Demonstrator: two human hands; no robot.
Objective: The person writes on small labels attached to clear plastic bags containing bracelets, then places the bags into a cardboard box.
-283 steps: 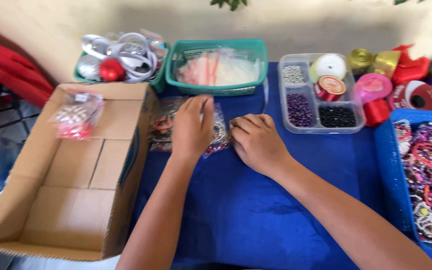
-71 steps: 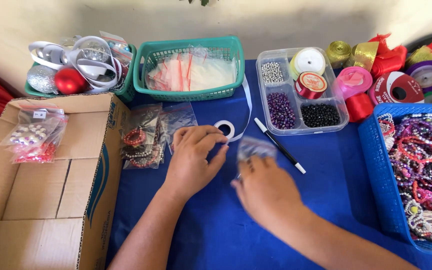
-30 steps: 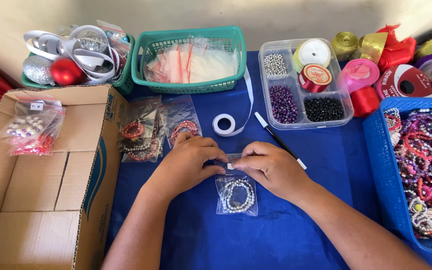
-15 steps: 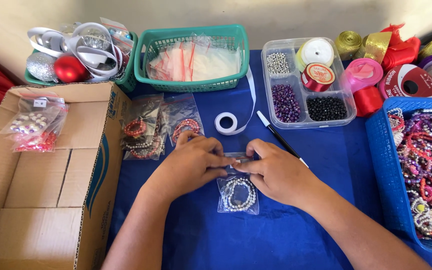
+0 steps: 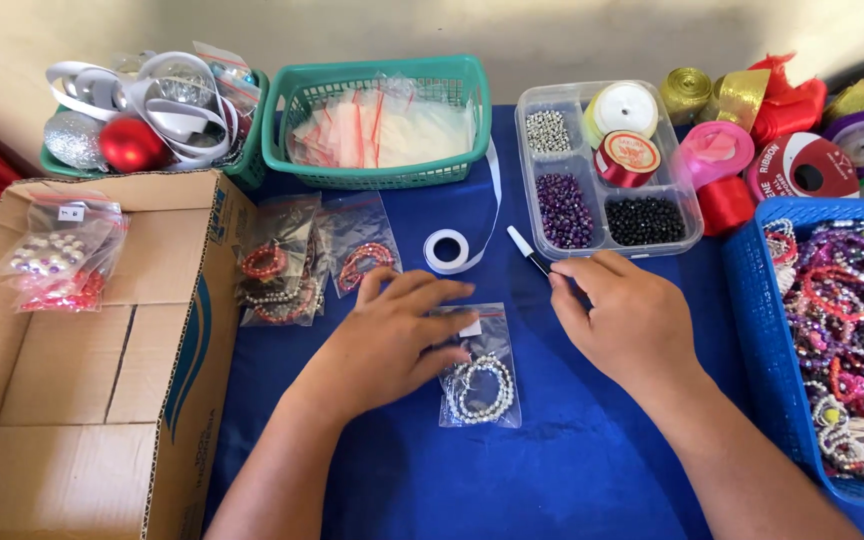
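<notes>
A small clear zip bag [image 5: 482, 380] with a white bead bracelet inside lies flat on the blue tablecloth [image 5: 552, 470]. My left hand [image 5: 392, 335] rests palm down on the bag's left side, fingers spread. My right hand [image 5: 627, 320] hovers just right of the bag, fingers loosely curled, its fingertips touching a black pen with a white cap [image 5: 532, 252]. A roll of white ribbon [image 5: 447, 250] sits just beyond my hands.
Several bagged red bracelets [image 5: 292, 265] lie at the left beside an open cardboard box [image 5: 72, 400]. A teal basket of empty bags [image 5: 377, 125], a clear bead tray [image 5: 602, 180], ribbon spools [image 5: 802, 165] and a blue basket of bracelets [image 5: 842, 330] ring the area.
My hands were pinching the top of the bag together. Now the right hand has let go and moved right to the pen, while the left lies flat on the bag.
</notes>
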